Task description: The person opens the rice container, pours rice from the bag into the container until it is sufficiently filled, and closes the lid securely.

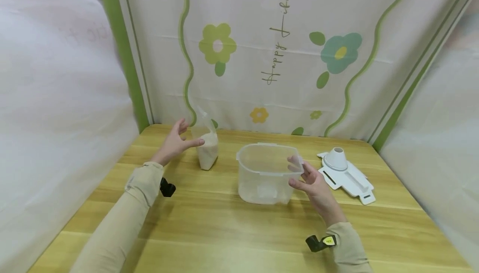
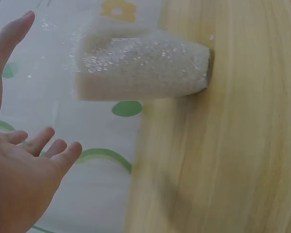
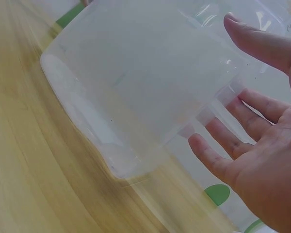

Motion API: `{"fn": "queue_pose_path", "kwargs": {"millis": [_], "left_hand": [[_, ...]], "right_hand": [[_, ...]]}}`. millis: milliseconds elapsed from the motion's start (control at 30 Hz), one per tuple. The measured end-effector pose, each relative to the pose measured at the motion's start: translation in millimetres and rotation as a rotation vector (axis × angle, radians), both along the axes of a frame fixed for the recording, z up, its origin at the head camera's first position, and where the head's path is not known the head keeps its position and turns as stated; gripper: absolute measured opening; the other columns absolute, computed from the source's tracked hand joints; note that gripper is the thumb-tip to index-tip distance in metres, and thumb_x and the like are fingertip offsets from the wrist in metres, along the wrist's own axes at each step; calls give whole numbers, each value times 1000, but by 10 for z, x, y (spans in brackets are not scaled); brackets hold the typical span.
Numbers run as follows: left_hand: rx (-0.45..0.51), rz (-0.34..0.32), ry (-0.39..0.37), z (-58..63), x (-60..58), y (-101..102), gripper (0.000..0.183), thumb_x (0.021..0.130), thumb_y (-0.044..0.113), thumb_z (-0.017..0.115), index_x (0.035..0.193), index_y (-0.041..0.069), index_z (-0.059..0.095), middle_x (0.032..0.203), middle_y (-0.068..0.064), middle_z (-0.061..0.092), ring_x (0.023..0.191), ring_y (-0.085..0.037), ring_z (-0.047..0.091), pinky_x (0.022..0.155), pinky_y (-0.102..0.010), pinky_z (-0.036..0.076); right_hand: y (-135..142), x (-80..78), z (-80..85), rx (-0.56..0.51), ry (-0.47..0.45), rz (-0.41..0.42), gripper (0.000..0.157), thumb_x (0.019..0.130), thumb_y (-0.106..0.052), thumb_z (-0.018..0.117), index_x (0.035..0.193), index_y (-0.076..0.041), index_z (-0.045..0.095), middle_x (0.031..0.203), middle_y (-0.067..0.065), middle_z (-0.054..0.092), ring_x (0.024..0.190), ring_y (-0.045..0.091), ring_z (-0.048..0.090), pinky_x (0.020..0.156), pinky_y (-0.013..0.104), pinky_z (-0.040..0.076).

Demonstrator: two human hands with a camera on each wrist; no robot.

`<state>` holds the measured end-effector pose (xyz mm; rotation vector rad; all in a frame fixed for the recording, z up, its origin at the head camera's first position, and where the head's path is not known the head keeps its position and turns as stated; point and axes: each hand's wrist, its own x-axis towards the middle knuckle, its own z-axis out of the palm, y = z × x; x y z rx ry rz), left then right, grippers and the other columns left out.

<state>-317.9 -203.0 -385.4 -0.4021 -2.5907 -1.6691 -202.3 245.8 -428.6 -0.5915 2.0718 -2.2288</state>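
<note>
Curtain (image 1: 239, 90): "Happy Life". Left fingers (image 2: 68, 158) wide near bag (image 1: 207, 150); right fingers (image 3: 211, 156) wide at tub (image 1: 250, 185).

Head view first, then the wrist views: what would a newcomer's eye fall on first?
Probably the clear tub in the middle of the table, with the right hand at its right end. Next, the bag of white grains upright to its left, the left hand beside it. Behind everything hangs a flowered curtain.

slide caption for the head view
Left hand near a clear plastic bag of white grains, right hand at a rounded translucent plastic tub.
</note>
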Motion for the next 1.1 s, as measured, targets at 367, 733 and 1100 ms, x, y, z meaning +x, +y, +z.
{"fn": "queue_pose_path", "kwargs": {"millis": [367,733,1100], "left_hand": [[13,6,-72,-107,-118,65,126,74,49,84,159,17,-3,159,-17,18,144,-32,20,113,-54,25],[31,-46,-60,-173,-87,144,124,75,46,84,159,17,-3,159,-12,23,143,-35,23,112,-55,28],[44,-92,-35,-330,-63,316,116,77,37,86,158,11,6,155,-14,32,139,-34,31,111,-55,29]], "right_hand": [[-4,-18,53,-2,10,-13,70,90,4,66,151,-2,33,153,20,33,140,35,26,102,29,43],[-20,-33,42,-10,35,21,69,91,6,65,151,1,32,154,24,27,141,39,22,101,31,44],[-16,36,-41,-12,10,-6,72,89,4,68,151,1,32,154,22,30,141,38,23,100,31,45]]}}
